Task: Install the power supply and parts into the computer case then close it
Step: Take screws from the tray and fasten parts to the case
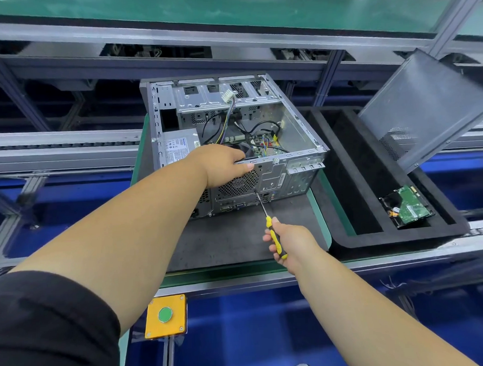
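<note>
An open grey computer case point(295, 178) lies on its side on a dark mat, its back panel toward me. Inside, the silver power supply point(178, 144) sits at the left, with loose cables point(232, 123) and a motherboard beside it. My left hand point(223, 164) grips the top edge of the back panel above the fan grille. My right hand point(289, 241) holds a yellow and black screwdriver point(275, 236), whose tip touches the back panel just below the grille. The case's side panel point(424, 108) leans upright at the right.
A black foam tray point(345, 206) to the right of the case holds a hard drive point(408, 207) with its green board up. A yellow box with a green button point(165, 315) is mounted below the table edge. Conveyor rails and aluminium framing surround the station.
</note>
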The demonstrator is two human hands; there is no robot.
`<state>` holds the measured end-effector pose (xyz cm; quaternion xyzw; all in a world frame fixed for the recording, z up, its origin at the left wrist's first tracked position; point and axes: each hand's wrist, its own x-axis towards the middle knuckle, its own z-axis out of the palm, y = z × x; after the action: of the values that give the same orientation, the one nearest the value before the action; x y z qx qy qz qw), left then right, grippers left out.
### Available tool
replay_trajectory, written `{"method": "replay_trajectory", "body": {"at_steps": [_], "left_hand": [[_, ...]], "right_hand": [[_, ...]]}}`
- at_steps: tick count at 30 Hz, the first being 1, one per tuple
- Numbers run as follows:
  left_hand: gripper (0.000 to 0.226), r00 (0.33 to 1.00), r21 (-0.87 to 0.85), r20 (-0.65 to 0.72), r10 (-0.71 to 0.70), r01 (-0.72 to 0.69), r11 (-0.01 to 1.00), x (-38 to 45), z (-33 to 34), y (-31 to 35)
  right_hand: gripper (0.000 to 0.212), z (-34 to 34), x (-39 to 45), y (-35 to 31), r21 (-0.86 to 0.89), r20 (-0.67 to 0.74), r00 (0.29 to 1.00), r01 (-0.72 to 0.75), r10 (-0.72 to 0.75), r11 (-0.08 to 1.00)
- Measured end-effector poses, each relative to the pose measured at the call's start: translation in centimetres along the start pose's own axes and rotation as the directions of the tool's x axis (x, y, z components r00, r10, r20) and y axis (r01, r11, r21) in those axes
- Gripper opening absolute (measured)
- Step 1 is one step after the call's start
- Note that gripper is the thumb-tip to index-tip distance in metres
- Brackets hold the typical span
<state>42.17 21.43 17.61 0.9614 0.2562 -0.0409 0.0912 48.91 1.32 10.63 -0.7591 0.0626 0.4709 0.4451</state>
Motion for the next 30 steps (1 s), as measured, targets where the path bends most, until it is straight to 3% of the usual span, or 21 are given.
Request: {"method": "replay_trajectory", "body": {"at_steps": [5, 11, 13, 16, 20, 24, 27, 30], "left_hand": [[0.062, 1.0, -0.004, 0.001, -0.008, 0.008, 1.0, 0.0, 0.0, 0.0], [0.061, 1.0, -0.002, -0.001, 0.0, 0.0, 1.0, 0.0, 0.0, -0.1], [0.061, 1.0, -0.005, 0.002, -0.002, 0.002, 1.0, 0.0, 0.0, -0.1], [0.061, 1.0, -0.005, 0.005, -0.002, 0.002, 1.0, 0.0, 0.0, -0.1], [0.061, 1.0, -0.011, 0.005, 0.001, -0.001, 1.0, 0.0, 0.0, 0.0], [0.06, 1.0, -0.014, 0.005, 0.003, -0.003, 1.0, 0.0, -0.1, 0.0], [0.06, 1.0, -0.015, 0.0, 0.001, -0.001, 1.0, 0.0, -0.1, -0.1], [0.06, 1.0, -0.009, 0.001, 0.005, -0.005, 1.0, 0.0, 0.0, -0.1]], "right_hand": [[0.055, -0.2, 0.2, -0.2, 0.207, 0.191, 0.968, -0.2, 0.161, 0.958], [0.03, -0.6, 0.3, 0.9, 0.318, 0.173, 0.985, -0.042, -0.014, 0.947], [0.021, -0.7, 0.3, 1.0, 0.256, 0.104, 0.992, 0.049, -0.078, 0.965], [0.029, -0.6, 0.6, 0.7, 0.025, -0.031, 0.987, 0.16, -0.159, 0.987], [0.044, -0.2, 1.0, 0.2, -0.038, -0.046, 0.997, 0.059, -0.06, 0.998], [0.053, -0.2, 1.3, 0.5, 0.195, 0.115, 0.99, -0.104, 0.082, 0.975], [0.041, -0.3, 1.0, 0.8, 0.279, 0.154, 0.987, -0.083, 0.041, 0.957], [0.024, -0.6, 0.5, 1.2, 0.27, 0.113, 0.992, 0.028, -0.06, 0.962]]}}
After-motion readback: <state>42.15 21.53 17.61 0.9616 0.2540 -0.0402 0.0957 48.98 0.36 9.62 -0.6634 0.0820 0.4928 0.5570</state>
